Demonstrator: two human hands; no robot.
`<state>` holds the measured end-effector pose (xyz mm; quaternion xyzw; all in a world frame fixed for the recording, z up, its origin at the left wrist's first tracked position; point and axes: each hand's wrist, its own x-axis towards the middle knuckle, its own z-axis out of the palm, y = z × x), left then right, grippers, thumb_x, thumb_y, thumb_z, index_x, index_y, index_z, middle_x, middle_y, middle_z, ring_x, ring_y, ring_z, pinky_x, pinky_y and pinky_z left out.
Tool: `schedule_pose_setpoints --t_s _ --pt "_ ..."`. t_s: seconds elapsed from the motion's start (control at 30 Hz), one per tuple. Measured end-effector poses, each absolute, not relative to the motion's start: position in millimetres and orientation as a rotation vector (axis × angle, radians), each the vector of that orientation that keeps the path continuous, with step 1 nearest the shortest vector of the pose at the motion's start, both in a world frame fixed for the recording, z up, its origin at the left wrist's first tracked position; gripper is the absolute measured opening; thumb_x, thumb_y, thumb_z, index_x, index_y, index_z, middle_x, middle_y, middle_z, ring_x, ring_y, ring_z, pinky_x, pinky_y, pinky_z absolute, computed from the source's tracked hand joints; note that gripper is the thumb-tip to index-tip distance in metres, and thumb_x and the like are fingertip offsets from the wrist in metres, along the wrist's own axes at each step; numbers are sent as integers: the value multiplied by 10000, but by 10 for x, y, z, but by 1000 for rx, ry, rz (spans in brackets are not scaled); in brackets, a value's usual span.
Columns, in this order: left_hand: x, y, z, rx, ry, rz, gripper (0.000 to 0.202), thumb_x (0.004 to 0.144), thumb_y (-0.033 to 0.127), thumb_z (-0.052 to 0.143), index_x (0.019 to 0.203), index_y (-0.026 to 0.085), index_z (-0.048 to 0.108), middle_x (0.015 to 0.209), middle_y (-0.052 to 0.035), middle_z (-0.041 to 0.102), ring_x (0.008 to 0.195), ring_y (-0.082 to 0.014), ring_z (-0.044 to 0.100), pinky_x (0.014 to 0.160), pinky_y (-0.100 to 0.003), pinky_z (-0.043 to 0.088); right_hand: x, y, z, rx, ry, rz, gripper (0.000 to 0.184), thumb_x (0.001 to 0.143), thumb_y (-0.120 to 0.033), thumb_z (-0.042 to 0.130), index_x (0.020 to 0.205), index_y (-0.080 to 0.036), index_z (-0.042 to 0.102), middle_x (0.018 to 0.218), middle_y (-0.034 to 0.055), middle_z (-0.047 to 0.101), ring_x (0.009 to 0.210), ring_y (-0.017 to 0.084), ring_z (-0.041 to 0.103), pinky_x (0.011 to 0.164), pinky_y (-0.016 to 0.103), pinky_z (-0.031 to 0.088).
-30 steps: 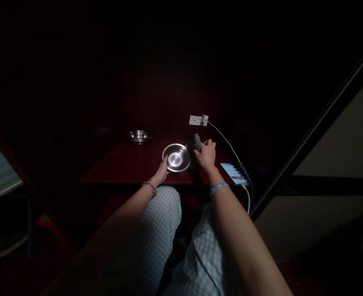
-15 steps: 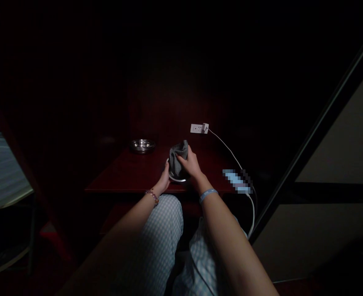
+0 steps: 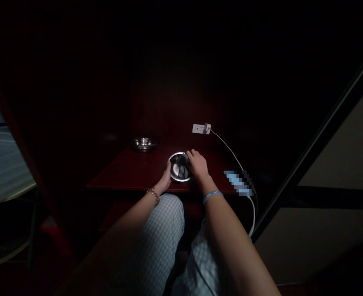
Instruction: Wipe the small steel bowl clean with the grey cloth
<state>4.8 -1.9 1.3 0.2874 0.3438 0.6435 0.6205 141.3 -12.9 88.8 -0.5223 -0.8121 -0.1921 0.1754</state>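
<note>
A shiny steel bowl (image 3: 175, 177) stands near the front edge of a dark red table (image 3: 128, 172). My left hand (image 3: 165, 179) grips the bowl's left rim and holds it in place. My right hand (image 3: 197, 164) presses a grey cloth (image 3: 180, 167) down inside the bowl, fingers closed on it. The cloth is crumpled and fills most of the bowl's inside. A beaded bracelet is on my left wrist and a light blue band on my right.
A second steel bowl (image 3: 143, 144) sits at the table's far left. A phone (image 3: 238, 182) with a lit screen lies at the right, its white cable (image 3: 230, 153) running to a wall socket (image 3: 201, 128). My legs in checked trousers are under the table edge. The surroundings are dark.
My right hand picked up the grey cloth from beside the bowl, lifted it over the bowl, and has now pushed it down inside. The left hand stayed on the rim.
</note>
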Motion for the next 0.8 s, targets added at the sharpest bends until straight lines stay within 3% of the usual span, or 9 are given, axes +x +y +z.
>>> schedule_pose_setpoints --t_s 0.2,0.5,0.67,0.8 --pt "63 -13 12 645 823 1476 548 1037 497 381 1382 146 622 1366 -148 671 1340 -264 581 1120 -409 462 1304 -119 842 -1581 -2397 -537 361 1007 -133 404 1325 -207 559 1378 149 587 1196 246 581 851 304 499" --pt "11 15 -18 622 744 1494 523 1033 507 395 1384 183 609 1242 -150 736 1202 -258 676 1012 -405 548 1227 -153 783 -1556 -2470 -413 421 935 -257 572 1326 -98 570 1353 211 630 1253 301 595 1045 386 442" --pt "-23 80 -73 600 722 1520 557 1027 543 390 1361 158 613 1238 -174 729 1162 -252 694 965 -385 567 1194 -199 802 -1494 -2555 -126 409 991 -368 488 1323 -171 622 1349 162 662 1195 272 647 961 340 499" --pt "-1 94 -85 622 726 1534 526 1010 532 461 1342 159 625 1208 -161 743 1160 -246 694 967 -345 558 1160 -210 765 -1443 -2540 -46 437 1006 -360 471 1397 -207 593 1369 135 654 1227 259 635 980 325 496"
